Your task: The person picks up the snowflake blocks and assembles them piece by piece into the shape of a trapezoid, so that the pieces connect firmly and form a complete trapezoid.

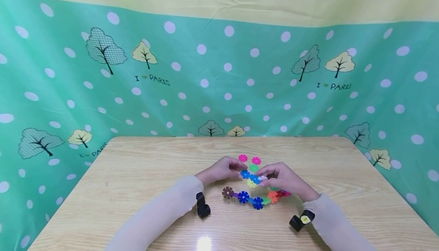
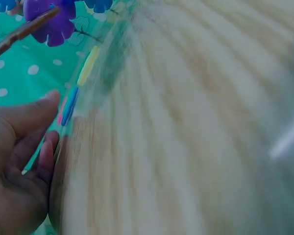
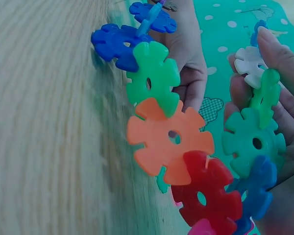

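Note:
Near the middle of the table, my right hand point(image 1: 282, 176) pinches a white notched snowflake disc point(image 3: 249, 63) between thumb and fingers. A blue disc point(image 1: 254, 178) lies right at its fingertips, above a yellow disc point(image 1: 252, 183). To the left, my left hand point(image 2: 22, 156) holds its thumb and fingers apart, with a gap between them. Its fingertips are beside another blue disc point(image 1: 245, 174). Closer to me runs a linked chain of discs, including a brown disc point(image 1: 228, 192), dark blue discs point(image 1: 243, 197), an orange disc point(image 3: 169, 139) and a red disc point(image 3: 206, 193). My right hand partly covers that chain's right end in the head view.
Beyond the hands lie a green disc point(image 1: 253, 168) and two pink discs point(image 1: 242, 158). Everything is on a light wooden table point(image 1: 154, 155). A green dotted cloth point(image 1: 185, 91) hangs behind its far edge. Each wrist carries a black camera point(image 1: 203, 207).

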The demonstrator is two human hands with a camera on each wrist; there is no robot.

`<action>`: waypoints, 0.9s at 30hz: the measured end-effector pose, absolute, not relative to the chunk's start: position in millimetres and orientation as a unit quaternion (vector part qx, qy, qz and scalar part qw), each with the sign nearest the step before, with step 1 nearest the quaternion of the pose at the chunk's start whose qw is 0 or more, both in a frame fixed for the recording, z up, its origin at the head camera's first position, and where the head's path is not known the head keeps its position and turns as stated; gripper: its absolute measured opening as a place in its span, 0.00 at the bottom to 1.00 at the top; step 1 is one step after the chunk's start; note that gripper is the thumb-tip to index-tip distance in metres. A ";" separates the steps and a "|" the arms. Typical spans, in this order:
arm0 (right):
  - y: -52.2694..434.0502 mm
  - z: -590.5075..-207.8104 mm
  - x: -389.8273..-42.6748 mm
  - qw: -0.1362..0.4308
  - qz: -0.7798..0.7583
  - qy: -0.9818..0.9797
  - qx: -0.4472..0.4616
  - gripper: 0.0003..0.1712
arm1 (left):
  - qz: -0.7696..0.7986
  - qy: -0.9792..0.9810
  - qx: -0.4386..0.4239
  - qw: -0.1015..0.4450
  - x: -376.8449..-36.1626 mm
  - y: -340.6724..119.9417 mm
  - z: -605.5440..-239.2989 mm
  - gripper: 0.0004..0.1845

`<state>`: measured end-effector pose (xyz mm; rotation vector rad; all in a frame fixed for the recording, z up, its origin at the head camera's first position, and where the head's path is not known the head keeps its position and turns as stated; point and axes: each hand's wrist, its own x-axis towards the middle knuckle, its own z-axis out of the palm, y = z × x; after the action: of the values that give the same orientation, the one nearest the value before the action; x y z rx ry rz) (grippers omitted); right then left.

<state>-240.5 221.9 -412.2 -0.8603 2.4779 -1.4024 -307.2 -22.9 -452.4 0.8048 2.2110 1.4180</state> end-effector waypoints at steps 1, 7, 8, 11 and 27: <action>221.7 -412.1 -240.7 0.083 -0.471 0.828 -0.293 0.16 | 0.497 0.797 0.287 0.189 -307.3 -22.0 -452.9 0.20; 220.8 -411.3 -241.7 0.082 -0.480 0.820 -0.300 0.16 | 0.454 0.825 0.298 0.154 -305.5 -19.4 -452.3 0.20; 220.8 -411.3 -241.7 0.082 -0.478 0.822 -0.298 0.15 | 0.448 0.829 0.302 0.147 -305.2 -18.9 -452.4 0.20; 220.2 -410.8 -241.3 0.087 -0.477 0.824 -0.294 0.16 | 0.432 0.837 0.309 0.133 -304.0 -16.5 -452.4 0.18; 213.2 -408.4 -241.1 0.084 -0.469 0.836 -0.270 0.15 | 0.438 0.845 0.271 0.144 -299.2 -31.5 -447.9 0.17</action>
<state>-241.1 213.2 -408.4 -0.8072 2.4964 -1.4005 -299.2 -31.5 -447.9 0.7824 2.4349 1.2635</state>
